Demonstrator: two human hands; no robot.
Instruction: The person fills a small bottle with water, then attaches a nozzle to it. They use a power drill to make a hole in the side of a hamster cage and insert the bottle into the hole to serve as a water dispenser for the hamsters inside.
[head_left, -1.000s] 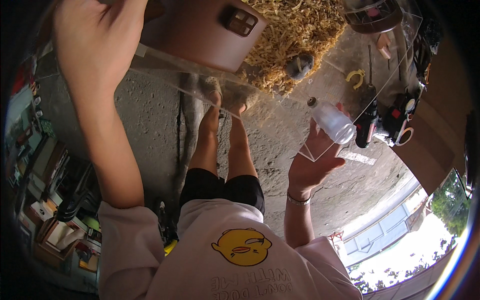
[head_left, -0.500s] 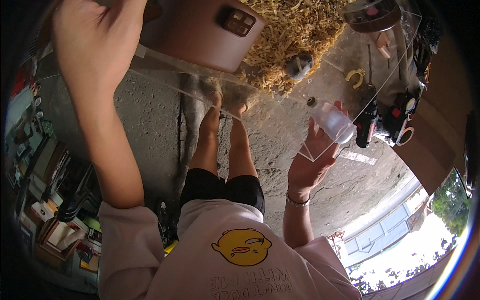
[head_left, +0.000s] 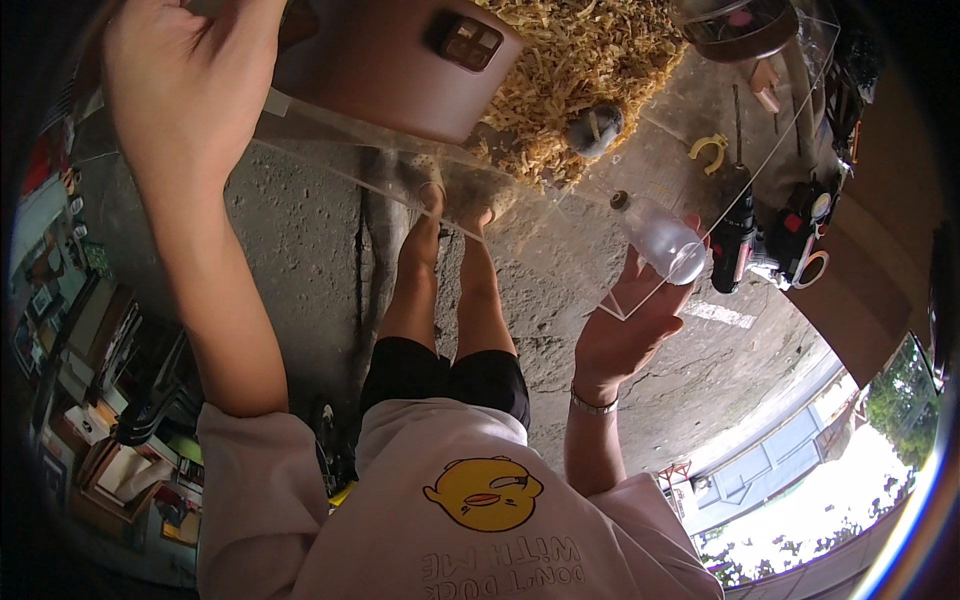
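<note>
Clear bottle (head_left: 656,232) near right fingers (head_left: 631,269), outline lettering (head_left: 503,566) on pale shirt (head_left: 380,500).

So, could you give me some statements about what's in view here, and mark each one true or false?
1. The right hand is nearer the bottle than the left hand is. True.
2. The bottle is solid black. False: its body is translucent.
3. The yellow clip lies apart from the wood shavings. True.
4. The left hand grips the clip. False: the clip lies away from both hands.
5. The brown box has a small window. True.
</note>
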